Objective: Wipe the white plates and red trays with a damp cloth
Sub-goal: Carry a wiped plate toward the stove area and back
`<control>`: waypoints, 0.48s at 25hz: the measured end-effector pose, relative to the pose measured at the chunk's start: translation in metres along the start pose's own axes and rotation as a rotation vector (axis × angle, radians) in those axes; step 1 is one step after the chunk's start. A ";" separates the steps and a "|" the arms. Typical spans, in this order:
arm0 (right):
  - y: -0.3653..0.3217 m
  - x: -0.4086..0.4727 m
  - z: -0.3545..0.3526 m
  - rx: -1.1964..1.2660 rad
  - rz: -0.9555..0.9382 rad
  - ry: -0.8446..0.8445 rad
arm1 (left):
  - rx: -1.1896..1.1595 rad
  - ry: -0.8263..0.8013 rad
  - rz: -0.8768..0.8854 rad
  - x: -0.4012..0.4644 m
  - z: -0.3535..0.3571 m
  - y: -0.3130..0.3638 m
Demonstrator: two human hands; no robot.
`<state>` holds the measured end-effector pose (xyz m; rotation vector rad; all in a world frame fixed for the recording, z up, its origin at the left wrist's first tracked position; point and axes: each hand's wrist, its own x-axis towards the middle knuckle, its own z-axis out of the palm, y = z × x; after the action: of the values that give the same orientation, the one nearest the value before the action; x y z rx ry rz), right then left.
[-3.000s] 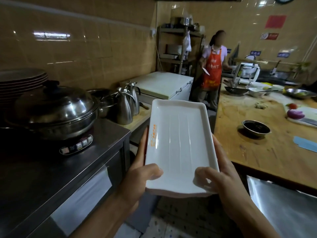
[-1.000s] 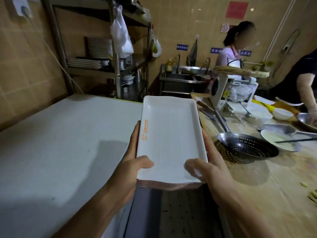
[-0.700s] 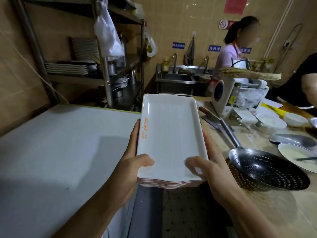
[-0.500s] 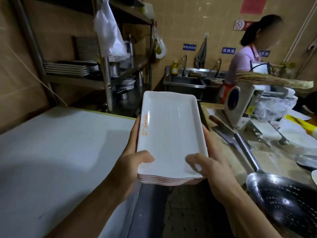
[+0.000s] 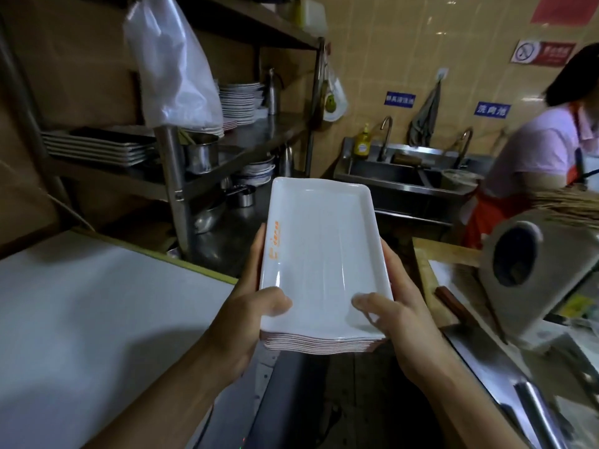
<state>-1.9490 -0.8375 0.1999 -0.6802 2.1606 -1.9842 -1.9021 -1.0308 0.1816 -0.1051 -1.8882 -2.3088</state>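
I carry a stack of several white rectangular plates (image 5: pixel 319 254) with orange lettering on the left rim, held level in front of me at chest height. My left hand (image 5: pixel 252 306) grips the stack's left edge, thumb on the top plate and fingers underneath. My right hand (image 5: pixel 395 312) grips the right edge the same way, thumb on top. The stack's red-tinted rims show at the near end. No cloth is in view.
A white chest-freezer lid (image 5: pixel 97 319) lies at my left. A steel shelf rack (image 5: pixel 171 176) with stacked plates and pots stands ahead left. A steel sink (image 5: pixel 398 176) is ahead. A person in an orange apron (image 5: pixel 534 163) stands at right, beside a wooden counter (image 5: pixel 453 264) with a slicer.
I have walked forward along the aisle with the stack; the shelf rack and sink are nearer, and the strainer on the counter has passed out of view. Both hands keep their grip.
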 end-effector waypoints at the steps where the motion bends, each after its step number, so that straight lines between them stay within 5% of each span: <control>1: 0.008 0.020 -0.005 -0.001 0.000 0.001 | -0.002 -0.003 0.008 0.020 -0.002 -0.005; 12: 0.063 0.280 -0.053 0.058 0.012 -0.048 | 0.034 0.082 0.048 0.276 -0.045 -0.030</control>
<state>-2.2335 -0.9015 0.2026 -0.6974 2.0667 -1.9957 -2.1769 -1.0899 0.1861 -0.0496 -1.8642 -2.2135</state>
